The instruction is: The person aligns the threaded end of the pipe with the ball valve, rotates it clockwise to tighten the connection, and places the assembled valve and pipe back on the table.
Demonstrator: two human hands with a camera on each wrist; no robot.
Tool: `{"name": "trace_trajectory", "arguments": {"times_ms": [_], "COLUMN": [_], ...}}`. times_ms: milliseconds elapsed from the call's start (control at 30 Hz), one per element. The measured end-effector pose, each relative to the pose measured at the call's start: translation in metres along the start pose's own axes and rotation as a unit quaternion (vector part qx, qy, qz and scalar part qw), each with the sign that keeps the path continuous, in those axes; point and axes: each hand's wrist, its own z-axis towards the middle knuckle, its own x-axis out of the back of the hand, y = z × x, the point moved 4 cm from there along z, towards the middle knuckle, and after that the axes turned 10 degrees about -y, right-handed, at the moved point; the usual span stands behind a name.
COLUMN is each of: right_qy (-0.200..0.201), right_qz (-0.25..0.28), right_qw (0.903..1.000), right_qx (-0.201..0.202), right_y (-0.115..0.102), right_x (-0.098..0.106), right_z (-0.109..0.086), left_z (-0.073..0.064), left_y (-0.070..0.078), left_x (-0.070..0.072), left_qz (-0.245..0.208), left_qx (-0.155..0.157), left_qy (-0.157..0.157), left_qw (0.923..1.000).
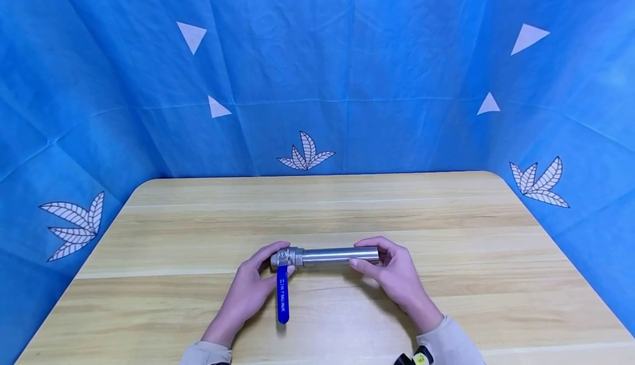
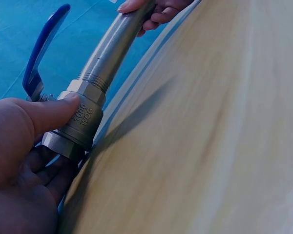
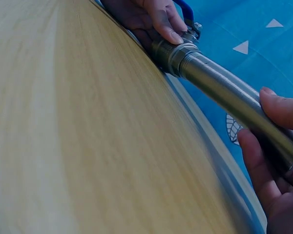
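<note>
A steel ball valve (image 2: 83,117) with a blue lever handle (image 1: 283,296) is joined to a shiny steel pipe (image 1: 332,255); a few threads show where they meet in the left wrist view. My left hand (image 1: 250,290) grips the valve body, its thumb over the raised "1000 WOG" lettering. At the other end, my right hand (image 1: 397,271) holds the pipe between thumb and fingers. Valve and pipe lie level, left to right, close over the table, with the lever pointing toward me in the head view.
The wooden table (image 1: 198,221) spreads around both hands. Behind and beside it hangs a blue cloth (image 1: 397,78) printed with white triangles and leaves. A black band with a yellow patch (image 1: 420,359) sits at the right wrist.
</note>
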Motion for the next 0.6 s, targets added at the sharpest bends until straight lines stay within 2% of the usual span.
{"name": "trace_trajectory", "arguments": {"times_ms": [600], "right_qy": [-0.004], "right_qz": [0.010], "right_qw": [0.9994], "right_qx": [-0.033], "right_y": [0.0013], "right_x": [-0.0012], "right_z": [-0.0007], "left_z": [-0.0005], "left_y": [0.0009], "left_x": [-0.0003], "left_qz": [0.001], "left_qx": [-0.002], "left_qy": [0.001], "left_qw": [1.0000]}}
